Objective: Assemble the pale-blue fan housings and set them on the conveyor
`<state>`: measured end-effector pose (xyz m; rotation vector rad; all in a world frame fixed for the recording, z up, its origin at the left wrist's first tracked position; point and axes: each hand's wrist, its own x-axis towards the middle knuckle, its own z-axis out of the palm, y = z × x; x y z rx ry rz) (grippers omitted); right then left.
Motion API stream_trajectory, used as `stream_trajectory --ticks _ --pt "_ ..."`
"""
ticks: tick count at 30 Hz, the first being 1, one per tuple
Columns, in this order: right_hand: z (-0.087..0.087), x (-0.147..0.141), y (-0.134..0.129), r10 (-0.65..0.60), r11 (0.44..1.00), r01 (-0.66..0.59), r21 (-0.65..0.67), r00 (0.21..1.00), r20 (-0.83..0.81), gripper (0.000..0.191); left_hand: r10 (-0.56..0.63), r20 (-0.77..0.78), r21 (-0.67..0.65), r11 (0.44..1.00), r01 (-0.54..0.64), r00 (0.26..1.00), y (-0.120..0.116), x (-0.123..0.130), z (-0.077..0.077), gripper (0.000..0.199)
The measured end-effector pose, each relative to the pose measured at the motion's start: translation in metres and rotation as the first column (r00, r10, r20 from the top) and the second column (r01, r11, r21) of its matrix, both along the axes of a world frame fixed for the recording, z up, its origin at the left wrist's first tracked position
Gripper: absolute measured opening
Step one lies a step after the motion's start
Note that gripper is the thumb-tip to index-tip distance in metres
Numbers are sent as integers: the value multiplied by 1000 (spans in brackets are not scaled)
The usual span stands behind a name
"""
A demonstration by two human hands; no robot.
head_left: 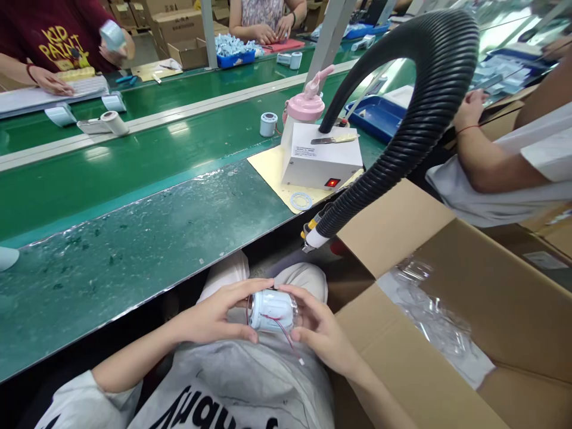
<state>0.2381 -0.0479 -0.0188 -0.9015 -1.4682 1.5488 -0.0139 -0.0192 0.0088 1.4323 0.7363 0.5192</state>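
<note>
Over my lap, my left hand [223, 313] and my right hand [319, 328] grip a light blue cylinder [273, 311] from its two ends. The cylinder lies on its side, with what looks like a clear cover round it. Thin dark red wires hang from its middle, ending in a small white plug [301, 361]. My left thumb and fingers are at its left rim; my right fingers wrap round the right end and are partly hidden behind it.
Ahead runs a green bench [147, 250]. On it stand a white box [322, 158] with a black hose [429, 119], a pink-topped bottle [306, 106] and a light blue cylinder. An open carton [402, 351] with clear parts is at right. Several people work nearby.
</note>
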Motion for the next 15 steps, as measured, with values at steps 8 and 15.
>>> stream_trajectory --ticks 8,15 --pt "-7 -1 -1 -19 994 30 -107 995 97 46 -7 82 -269 963 29 997 1 4 -12 86" --pt "-22 13 2 -75 980 112 -163 974 215 61 63 -217 -287 950 -125 974 15 6 -25 68"
